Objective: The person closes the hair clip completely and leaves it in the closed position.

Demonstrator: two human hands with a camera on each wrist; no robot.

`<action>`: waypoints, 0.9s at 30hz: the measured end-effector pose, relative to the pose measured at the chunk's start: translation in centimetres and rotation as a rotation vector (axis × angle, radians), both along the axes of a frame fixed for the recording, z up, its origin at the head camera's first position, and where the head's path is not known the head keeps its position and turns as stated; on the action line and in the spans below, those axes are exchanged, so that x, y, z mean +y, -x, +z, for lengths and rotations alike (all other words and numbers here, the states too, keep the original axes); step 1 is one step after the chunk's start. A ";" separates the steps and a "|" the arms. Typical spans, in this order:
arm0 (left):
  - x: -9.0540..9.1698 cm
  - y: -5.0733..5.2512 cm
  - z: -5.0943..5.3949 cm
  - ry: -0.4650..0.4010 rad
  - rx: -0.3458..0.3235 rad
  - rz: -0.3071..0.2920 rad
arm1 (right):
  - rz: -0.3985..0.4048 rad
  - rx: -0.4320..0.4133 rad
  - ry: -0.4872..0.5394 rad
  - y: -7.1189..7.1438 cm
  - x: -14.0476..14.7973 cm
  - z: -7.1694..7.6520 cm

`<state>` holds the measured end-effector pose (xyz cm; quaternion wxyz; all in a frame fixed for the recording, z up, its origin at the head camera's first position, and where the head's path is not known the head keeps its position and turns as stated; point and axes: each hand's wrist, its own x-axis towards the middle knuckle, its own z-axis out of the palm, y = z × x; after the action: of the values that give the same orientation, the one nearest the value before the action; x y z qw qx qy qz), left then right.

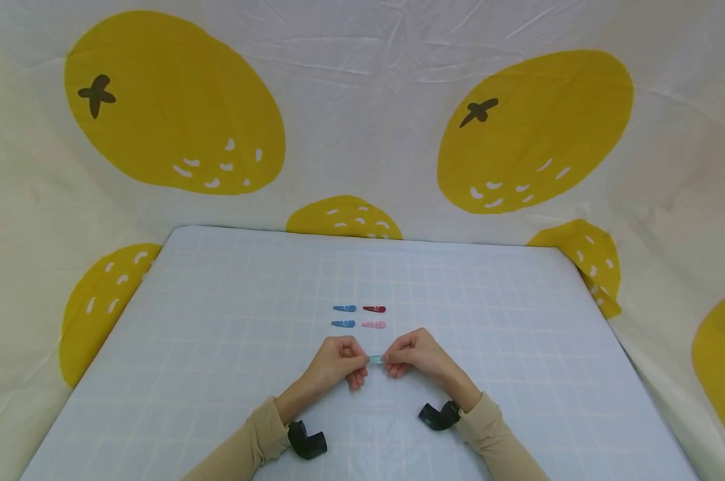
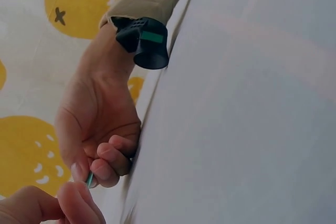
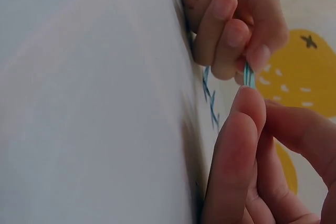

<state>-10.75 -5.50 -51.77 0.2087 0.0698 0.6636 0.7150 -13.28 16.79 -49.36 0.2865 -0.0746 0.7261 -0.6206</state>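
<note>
Between both hands, just above the table, is a small teal hair clip [image 1: 376, 359]. My left hand [image 1: 336, 363] pinches its left end between thumb and finger, and my right hand [image 1: 425, 357] pinches the right end. In the right wrist view the clip's middle [image 3: 249, 75] shows as two thin teal strips; the fingertips hide its ends. Beyond the hands lie several more hair clips in two rows: a blue one [image 1: 345, 308] beside a dark red one [image 1: 374, 309], and nearer, another blue one [image 1: 343, 323] beside a pink one [image 1: 374, 325].
A pale blue checked cloth [image 1: 218, 321] covers the table. Behind it hangs a white curtain [image 1: 362, 120] with large yellow fruit prints. Black camera mounts [image 1: 306, 441] sit on both wrists, close above the tabletop.
</note>
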 end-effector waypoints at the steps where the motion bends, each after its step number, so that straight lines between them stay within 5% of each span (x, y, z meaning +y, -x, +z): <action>1: 0.0 0.0 0.0 -0.002 0.006 -0.002 | -0.001 -0.001 0.006 0.0 0.0 0.0; 27: -0.1 -0.4 0.7 0.055 0.165 0.035 | 0.018 0.020 0.074 -0.1 0.2 0.4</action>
<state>-10.36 -5.65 -51.02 0.1428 0.1112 0.6989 0.6919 -13.17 16.94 -48.92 0.2819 -0.0980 0.7046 -0.6437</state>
